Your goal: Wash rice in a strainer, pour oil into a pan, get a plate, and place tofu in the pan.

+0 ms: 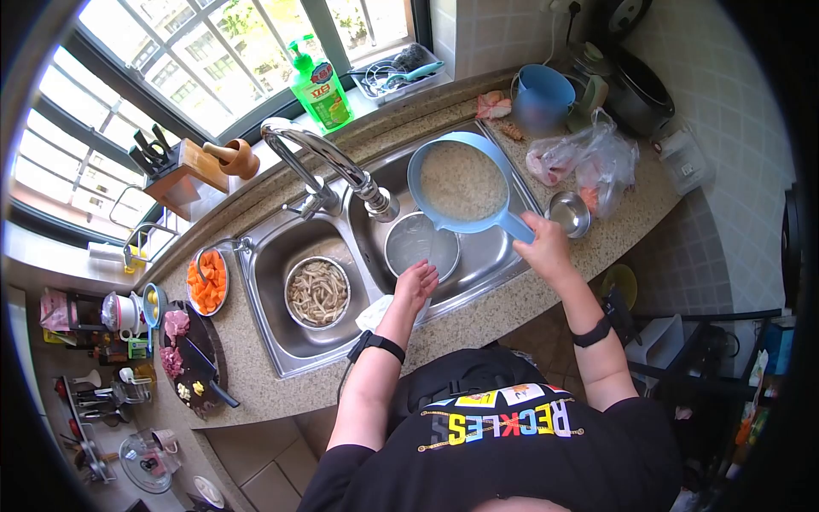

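My right hand point(543, 243) grips the handle of a blue strainer point(459, 181) full of white rice, held tilted over the right sink basin. Just under it a metal bowl point(421, 246) with cloudy water stands in that basin. My left hand point(416, 282) hovers open at the near rim of the bowl, palm down and holding nothing. The faucet point(328, 160) reaches over the divider between the two basins, its spout close to the strainer's left edge.
The left basin holds a metal bowl of pale strips point(316, 293). A plate of carrot pieces point(208, 282) and a dark cutting board point(194, 358) with meat and a knife lie left. Right: plastic bags point(589, 158), small steel cup point(569, 213), blue bucket point(541, 96). Dish soap point(318, 87) on the sill.
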Available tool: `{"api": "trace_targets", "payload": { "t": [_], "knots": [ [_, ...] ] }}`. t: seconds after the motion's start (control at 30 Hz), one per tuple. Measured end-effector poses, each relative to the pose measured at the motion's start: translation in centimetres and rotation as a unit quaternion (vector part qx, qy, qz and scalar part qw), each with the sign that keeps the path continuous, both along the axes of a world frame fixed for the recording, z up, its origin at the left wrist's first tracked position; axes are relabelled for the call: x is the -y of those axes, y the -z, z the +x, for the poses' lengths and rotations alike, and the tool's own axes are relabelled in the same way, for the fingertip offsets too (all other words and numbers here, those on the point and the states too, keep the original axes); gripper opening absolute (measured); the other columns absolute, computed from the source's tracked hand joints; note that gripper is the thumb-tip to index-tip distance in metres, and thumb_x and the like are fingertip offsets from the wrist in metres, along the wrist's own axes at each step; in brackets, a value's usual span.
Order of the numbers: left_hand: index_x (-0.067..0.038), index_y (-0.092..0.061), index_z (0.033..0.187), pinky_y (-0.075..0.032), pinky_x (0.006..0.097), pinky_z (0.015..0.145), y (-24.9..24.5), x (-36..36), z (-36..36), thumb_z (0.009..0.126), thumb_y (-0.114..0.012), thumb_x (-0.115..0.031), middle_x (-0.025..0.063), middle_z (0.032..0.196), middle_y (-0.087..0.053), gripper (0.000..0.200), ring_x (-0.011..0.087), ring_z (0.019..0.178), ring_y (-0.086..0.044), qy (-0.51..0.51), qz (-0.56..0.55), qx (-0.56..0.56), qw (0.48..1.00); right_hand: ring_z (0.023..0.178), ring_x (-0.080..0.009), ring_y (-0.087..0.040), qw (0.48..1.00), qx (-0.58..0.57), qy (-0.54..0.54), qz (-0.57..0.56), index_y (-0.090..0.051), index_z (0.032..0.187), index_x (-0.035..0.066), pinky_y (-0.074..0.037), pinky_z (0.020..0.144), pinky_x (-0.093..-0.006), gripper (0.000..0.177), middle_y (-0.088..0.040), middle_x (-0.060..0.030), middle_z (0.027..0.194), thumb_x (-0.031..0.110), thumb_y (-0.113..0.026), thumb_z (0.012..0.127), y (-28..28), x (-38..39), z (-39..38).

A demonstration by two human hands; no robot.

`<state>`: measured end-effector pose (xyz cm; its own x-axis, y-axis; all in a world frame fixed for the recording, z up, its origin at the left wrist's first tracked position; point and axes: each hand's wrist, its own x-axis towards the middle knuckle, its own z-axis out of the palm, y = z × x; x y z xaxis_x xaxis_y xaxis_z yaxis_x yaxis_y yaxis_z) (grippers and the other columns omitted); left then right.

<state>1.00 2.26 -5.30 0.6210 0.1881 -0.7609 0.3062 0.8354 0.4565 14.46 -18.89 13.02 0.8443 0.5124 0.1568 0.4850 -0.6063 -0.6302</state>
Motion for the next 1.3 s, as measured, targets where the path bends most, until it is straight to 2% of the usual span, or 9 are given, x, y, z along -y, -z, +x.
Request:
{"api": "trace_targets", "payload": {
  "t": [0.3, 0.37, 0.5, 0.57, 0.7, 0.77, 1.3],
  "knots": [
    [-0.004, -0.037, 0.129, -0.043, 0.0396, 0.091, 0.1, 0.0, -0.2, 0.089, -0.045, -0.010, 0.0204, 0.125, -0.044, 0.041, 0.0337, 0.114, -0.047, -0.009, -0.006, 0.004, 1.000, 0.061, -0.0335, -0.057, 1.000, -0.006, 0.006, 0.006, -0.055, 0.074, 0.006, -0.044, 0.054, -0.0408, 0.017, -0.056, -0.0143, 0.061, 0.015, -0.062, 0.061, -0.5, 0.0, 0.1],
    [-0.005, -0.035, 0.130, -0.043, 0.0384, 0.092, -0.2, 0.0, -0.1, 0.093, -0.040, -0.012, 0.0210, 0.129, -0.041, 0.039, 0.0322, 0.116, -0.045, 0.000, -0.003, -0.004, 1.000, 0.061, -0.0337, -0.057, 1.000, 0.001, 0.004, 0.004, -0.055, 0.073, 0.006, -0.043, 0.054, -0.0408, 0.017, -0.056, -0.0144, 0.061, 0.015, -0.062, 0.061, -0.7, 0.0, 0.1],
    [-0.004, -0.035, 0.130, -0.043, 0.0382, 0.092, 0.0, 0.1, -0.3, 0.093, -0.039, -0.012, 0.0210, 0.128, -0.041, 0.039, 0.0318, 0.115, -0.046, 0.009, 0.003, -0.003, 1.000, 0.061, -0.0341, -0.057, 1.000, 0.016, 0.002, 0.008, -0.055, 0.073, 0.006, -0.043, 0.054, -0.0411, 0.017, -0.056, -0.0147, 0.061, 0.015, -0.062, 0.061, -0.8, 0.0, 0.3],
    [-0.004, -0.037, 0.129, -0.043, 0.0389, 0.090, 0.3, 0.0, -0.4, 0.090, -0.044, -0.010, 0.0205, 0.125, -0.044, 0.041, 0.0331, 0.113, -0.047, 0.002, 0.000, -0.003, 1.000, 0.061, -0.0347, -0.057, 1.000, 0.013, 0.004, 0.009, -0.055, 0.074, 0.006, -0.043, 0.054, -0.0414, 0.017, -0.056, -0.0153, 0.061, 0.015, -0.062, 0.061, -1.0, 0.0, 0.3],
    [-0.004, -0.037, 0.129, -0.044, 0.0388, 0.090, 0.2, 0.0, -0.5, 0.090, -0.044, -0.010, 0.0203, 0.125, -0.044, 0.040, 0.0328, 0.113, -0.047, 0.004, 0.000, -0.005, 1.000, 0.061, -0.0350, -0.057, 1.000, 0.014, 0.004, 0.012, -0.054, 0.074, 0.006, -0.044, 0.054, -0.0418, 0.018, -0.055, -0.0157, 0.061, 0.015, -0.062, 0.061, -1.1, -0.1, 0.4],
    [-0.004, -0.035, 0.130, -0.043, 0.0380, 0.092, -0.1, 0.1, -0.6, 0.093, -0.039, -0.013, 0.0202, 0.127, -0.042, 0.039, 0.0311, 0.114, -0.046, 0.019, 0.007, -0.008, 1.000, 0.061, -0.0350, -0.057, 1.000, 0.021, 0.003, 0.017, -0.054, 0.074, 0.006, -0.044, 0.054, -0.0419, 0.018, -0.055, -0.0158, 0.061, 0.016, -0.062, 0.061, -1.1, -0.1, 0.5],
    [-0.004, -0.038, 0.127, -0.044, 0.0386, 0.090, -0.6, 0.6, -0.7, 0.093, -0.040, -0.013, 0.0191, 0.124, -0.045, 0.036, 0.0303, 0.111, -0.048, 0.012, -0.010, -0.004, 1.000, 0.059, -0.0333, -0.057, 1.000, 0.023, 0.007, -0.015, -0.055, 0.075, 0.008, -0.044, 0.053, -0.0414, 0.018, -0.055, -0.0137, 0.059, 0.017, -0.063, 0.061, -1.4, 0.1, 0.5]
  ]
}}
